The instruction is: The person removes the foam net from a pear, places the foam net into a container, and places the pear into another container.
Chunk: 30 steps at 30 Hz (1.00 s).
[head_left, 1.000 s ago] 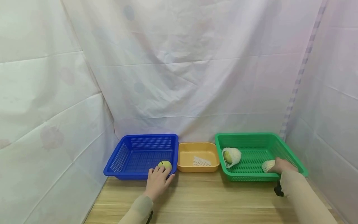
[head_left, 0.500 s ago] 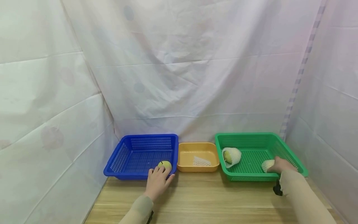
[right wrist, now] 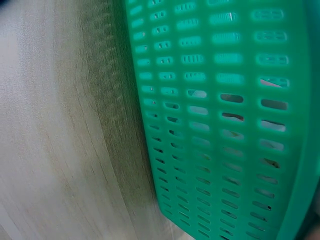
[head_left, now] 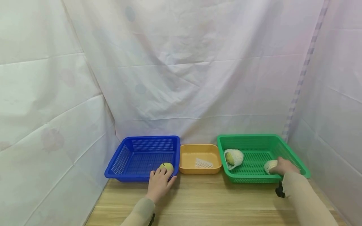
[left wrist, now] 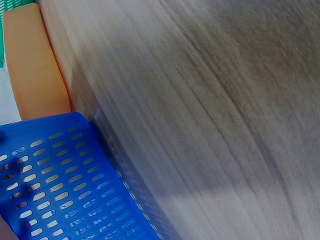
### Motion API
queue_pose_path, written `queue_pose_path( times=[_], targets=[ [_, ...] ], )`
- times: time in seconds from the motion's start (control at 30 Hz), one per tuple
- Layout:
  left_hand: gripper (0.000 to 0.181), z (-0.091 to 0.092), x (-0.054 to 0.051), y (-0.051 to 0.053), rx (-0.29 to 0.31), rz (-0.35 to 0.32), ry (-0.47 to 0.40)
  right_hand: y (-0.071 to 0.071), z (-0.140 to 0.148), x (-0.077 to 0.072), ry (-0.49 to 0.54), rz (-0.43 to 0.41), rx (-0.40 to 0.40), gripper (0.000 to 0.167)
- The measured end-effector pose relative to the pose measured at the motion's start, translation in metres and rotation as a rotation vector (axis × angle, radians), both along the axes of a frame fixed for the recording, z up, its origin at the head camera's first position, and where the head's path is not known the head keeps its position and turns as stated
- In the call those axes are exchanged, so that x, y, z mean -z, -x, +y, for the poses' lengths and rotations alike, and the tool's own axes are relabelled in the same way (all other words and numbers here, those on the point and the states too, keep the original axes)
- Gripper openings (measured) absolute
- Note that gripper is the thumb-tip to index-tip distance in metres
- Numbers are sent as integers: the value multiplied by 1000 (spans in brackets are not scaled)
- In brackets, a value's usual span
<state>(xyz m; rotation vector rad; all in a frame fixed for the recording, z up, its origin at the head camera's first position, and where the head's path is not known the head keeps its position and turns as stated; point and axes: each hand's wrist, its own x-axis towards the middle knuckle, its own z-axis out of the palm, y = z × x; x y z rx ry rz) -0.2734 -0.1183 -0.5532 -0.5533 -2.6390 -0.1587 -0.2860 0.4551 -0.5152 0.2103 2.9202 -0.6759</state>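
In the head view, my left hand (head_left: 159, 183) reaches over the near rim of the blue basket (head_left: 142, 136) and holds a yellow-green pear (head_left: 167, 166) with a dark stem at the near right corner. My right hand (head_left: 286, 166) reaches into the green basket (head_left: 249, 136) and grips a fruit in a white foam net (head_left: 270, 165) near the front wall; its fingertips are hidden. Left of it in that basket lies a green pear (head_left: 230, 158) inside a foam net sleeve (head_left: 238, 157). Both wrist views show mostly basket walls and tabletop.
Between the baskets stands a yellow tray (head_left: 199, 171) with a flat piece of white foam net (head_left: 203, 163) in it. The wooden table (head_left: 209, 201) runs along the front. White cloth (head_left: 181, 88) hangs behind and on both sides.
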Motion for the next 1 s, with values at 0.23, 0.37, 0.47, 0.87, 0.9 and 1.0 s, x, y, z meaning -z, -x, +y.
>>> queue_pose_path(
  times=[0.23, 0.37, 0.47, 0.87, 0.9, 1.0],
  targets=[
    [29, 0, 1, 0, -7, -20, -5, -1, 0, -1, -17, 26, 0, 88],
    [29, 0, 1, 0, -8, -20, -5, -1, 0, 0, -26, 41, -3, 88],
    [32, 0, 1, 0, -6, -15, 0, -2, 0, -1, -27, 53, -16, 89],
    [34, -2, 1, -1, -3, -12, -9, 1, 0, -3, -24, 113, -45, 87],
    [34, -2, 1, -1, -4, -12, -9, 1, -1, -5, -23, 117, -45, 87],
    [34, -2, 1, -1, -4, -11, -7, 0, -4, -10, -24, 126, -42, 89]
  ],
)
